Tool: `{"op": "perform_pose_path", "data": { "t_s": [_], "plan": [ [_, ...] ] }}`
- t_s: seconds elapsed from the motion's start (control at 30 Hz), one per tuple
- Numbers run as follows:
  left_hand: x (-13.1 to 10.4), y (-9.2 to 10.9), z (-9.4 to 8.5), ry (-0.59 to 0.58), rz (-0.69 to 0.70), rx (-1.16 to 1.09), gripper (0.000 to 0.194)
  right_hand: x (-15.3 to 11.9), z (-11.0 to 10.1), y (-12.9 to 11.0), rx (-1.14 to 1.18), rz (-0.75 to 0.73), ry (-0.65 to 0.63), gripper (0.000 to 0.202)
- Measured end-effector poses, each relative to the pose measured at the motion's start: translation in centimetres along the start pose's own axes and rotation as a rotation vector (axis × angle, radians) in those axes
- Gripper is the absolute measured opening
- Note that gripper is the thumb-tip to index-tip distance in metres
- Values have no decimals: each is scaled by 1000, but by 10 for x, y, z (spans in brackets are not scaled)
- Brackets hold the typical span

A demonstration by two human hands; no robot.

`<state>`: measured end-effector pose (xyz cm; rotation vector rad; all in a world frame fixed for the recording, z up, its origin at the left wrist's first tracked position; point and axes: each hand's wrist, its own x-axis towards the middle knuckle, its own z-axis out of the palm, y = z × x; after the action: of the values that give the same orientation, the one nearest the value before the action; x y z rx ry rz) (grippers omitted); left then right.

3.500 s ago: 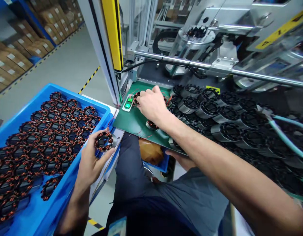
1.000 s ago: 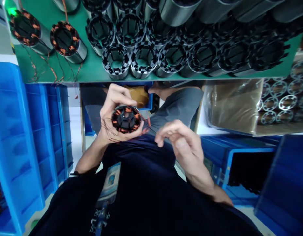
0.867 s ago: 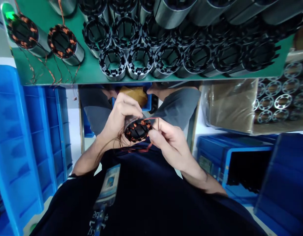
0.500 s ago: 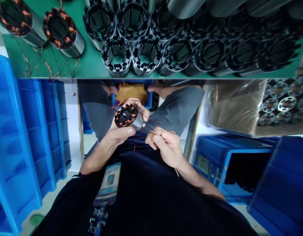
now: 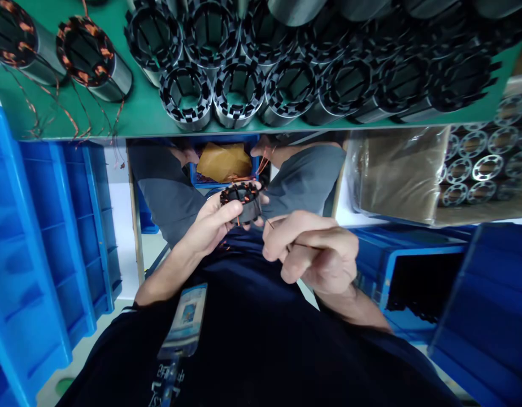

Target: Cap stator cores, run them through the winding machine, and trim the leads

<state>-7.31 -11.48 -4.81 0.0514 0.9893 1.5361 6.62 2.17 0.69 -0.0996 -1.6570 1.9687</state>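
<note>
Left grip [image 5: 214, 223] around wound core [image 5: 250, 210]; right grip [image 5: 314, 249] pinching wire [image 5: 270, 224].

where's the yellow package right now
In the head view, the yellow package sits in the blue bin under the green bench, between the person's legs, just beyond the left hand.

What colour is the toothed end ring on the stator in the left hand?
The toothed end ring is black, showing best in the head view.

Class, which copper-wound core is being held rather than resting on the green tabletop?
The copper-wound core in the left hand; the others in view rest on the green tabletop.
</note>
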Motion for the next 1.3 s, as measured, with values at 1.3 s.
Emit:
{"op": "perform_pose_path", "data": {
  "t_s": [1.3],
  "plan": [
    [-25, 32, 17, -343, 616, 691, 80, 28, -56, -63, -700, 294, -237, 24]
  ]
}}
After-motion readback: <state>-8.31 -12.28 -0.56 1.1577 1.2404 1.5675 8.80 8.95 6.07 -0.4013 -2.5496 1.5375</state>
